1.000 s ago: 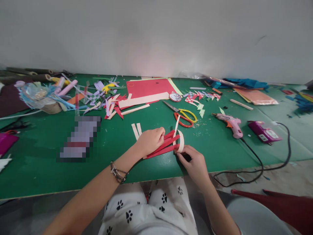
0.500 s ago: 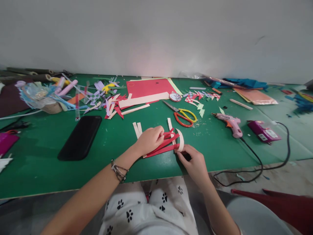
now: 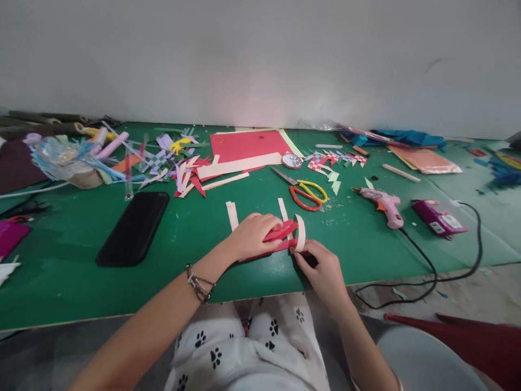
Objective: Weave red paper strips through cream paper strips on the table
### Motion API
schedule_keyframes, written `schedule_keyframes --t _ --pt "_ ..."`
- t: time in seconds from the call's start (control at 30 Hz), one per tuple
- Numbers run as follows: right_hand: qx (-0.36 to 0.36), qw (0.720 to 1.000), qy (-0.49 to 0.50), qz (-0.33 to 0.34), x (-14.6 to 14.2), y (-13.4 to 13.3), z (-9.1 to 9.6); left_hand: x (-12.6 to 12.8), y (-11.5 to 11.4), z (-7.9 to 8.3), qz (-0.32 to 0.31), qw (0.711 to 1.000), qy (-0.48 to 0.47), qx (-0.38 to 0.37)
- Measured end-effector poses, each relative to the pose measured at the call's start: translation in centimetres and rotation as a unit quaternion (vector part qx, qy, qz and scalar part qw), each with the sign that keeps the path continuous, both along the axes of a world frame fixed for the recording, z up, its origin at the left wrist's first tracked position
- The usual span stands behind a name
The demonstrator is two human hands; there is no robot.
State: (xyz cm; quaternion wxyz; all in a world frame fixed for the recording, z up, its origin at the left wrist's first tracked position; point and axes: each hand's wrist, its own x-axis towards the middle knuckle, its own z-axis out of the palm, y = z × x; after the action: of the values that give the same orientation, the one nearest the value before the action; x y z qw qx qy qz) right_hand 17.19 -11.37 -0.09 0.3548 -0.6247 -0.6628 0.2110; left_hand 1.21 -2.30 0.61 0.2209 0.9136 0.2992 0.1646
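Note:
My left hand (image 3: 254,234) lies curled over a bundle of red paper strips (image 3: 280,233) near the front edge of the green table (image 3: 73,282), its fingers pinching them. My right hand (image 3: 323,269) pinches the right end of the bundle, where a cream paper strip (image 3: 300,233) loops across the red ones. Two loose cream strips (image 3: 232,214) lie just behind my left hand.
Scissors with yellow and red handles (image 3: 305,194) lie behind the strips. A pink glue gun (image 3: 385,206) with a black cable and a purple box (image 3: 437,218) are to the right. A black phone (image 3: 134,228) lies left. Red card (image 3: 248,145) and paper scraps (image 3: 179,168) cover the back.
My left hand has slid right over the red strips and pressed them flatter. A cream strip now stands free behind the bundle. My right hand has stayed in place.

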Motion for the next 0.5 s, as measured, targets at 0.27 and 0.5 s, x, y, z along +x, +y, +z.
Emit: schedule_keyframes --t 0.27,0.5 --pt "0.006 1.0 -0.004 0.002 -0.01 0.02 -0.03 0.29 0.01 -0.43 -0.001 0.998 -0.029 -0.054" --pt "0.009 1.0 -0.005 0.0 -0.13 0.06 -0.01 0.43 -0.15 -0.74 0.0 0.994 -0.05 -0.094"
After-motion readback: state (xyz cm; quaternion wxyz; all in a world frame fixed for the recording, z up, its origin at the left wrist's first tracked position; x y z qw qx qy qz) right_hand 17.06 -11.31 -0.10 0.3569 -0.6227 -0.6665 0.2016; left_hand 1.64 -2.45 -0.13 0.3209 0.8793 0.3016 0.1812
